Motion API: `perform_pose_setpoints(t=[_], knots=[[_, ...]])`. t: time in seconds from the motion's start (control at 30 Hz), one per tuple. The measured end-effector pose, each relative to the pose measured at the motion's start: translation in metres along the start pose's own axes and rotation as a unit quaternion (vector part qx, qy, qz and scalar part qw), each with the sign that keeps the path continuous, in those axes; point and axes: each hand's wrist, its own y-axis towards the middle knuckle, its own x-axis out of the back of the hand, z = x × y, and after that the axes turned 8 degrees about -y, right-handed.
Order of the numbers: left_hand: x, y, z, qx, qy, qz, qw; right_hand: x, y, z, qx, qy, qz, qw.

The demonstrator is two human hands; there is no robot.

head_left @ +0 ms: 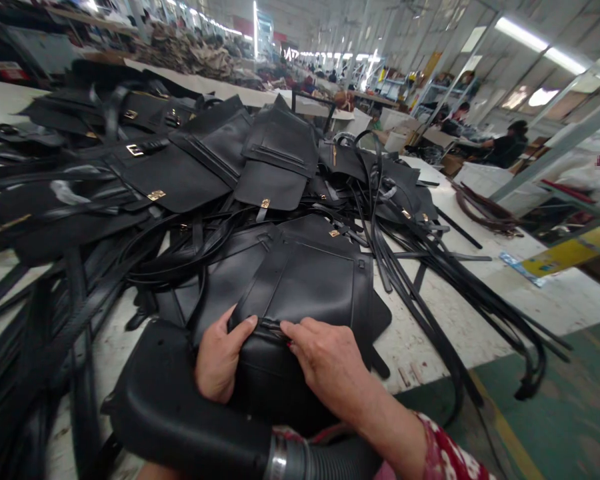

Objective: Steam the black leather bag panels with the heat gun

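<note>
A black leather bag piece (315, 280) lies before me on top of other black pieces. My left hand (223, 353) grips its near left edge, thumb on top and fingers underneath. Against the same near edge, by a narrow strap or slot, my right hand (325, 353) presses its fingers together; a small red spot shows under its fingertips, and what it pinches is too small to make out. A black nozzle (180, 400) with a ribbed hose (330, 460) stands in front of my hands and hides part of the left wrist.
Black bag flaps with gold clasps (275, 180) are heaped across the white table (545, 293). Long black straps (430, 320) hang over its right edge. Brown straps (485, 207) and a yellow board (575, 252) lie to the right. Further off, people (510, 143) sit at work.
</note>
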Motion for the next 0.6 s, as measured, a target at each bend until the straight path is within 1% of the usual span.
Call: perform_pose_setpoints(t=[0.13, 0.27, 0.33, 0.43, 0.47, 0.53, 0.6], knots=[[0.001, -0.002, 0.002, 0.002, -0.010, -0.006, 1.000, 0.001, 0.001, 0.000, 0.020, -0.030, -0.003, 0.999], [0.000, -0.003, 0.001, 0.005, -0.011, -0.018, 1.000, 0.002, 0.002, -0.001, 0.050, -0.057, -0.019, 0.997], [-0.001, -0.003, -0.001, 0.012, -0.014, -0.022, 1.000, 0.001, 0.004, -0.004, 0.076, -0.070, -0.032, 0.994], [-0.003, -0.002, -0.003, 0.040, -0.013, -0.030, 0.999, -0.003, 0.006, -0.012, 0.127, -0.083, -0.048, 0.987], [-0.004, -0.002, -0.003, 0.050, -0.010, -0.031, 0.998, -0.004, 0.006, -0.015, 0.134, -0.081, -0.050, 0.986], [-0.004, 0.000, -0.003, 0.059, -0.002, -0.031, 0.998, -0.008, 0.004, -0.020, 0.118, -0.060, -0.047, 0.990], [-0.004, 0.001, -0.003, 0.051, 0.006, -0.026, 0.998, -0.010, 0.000, -0.024, 0.081, -0.025, -0.044, 0.995]])
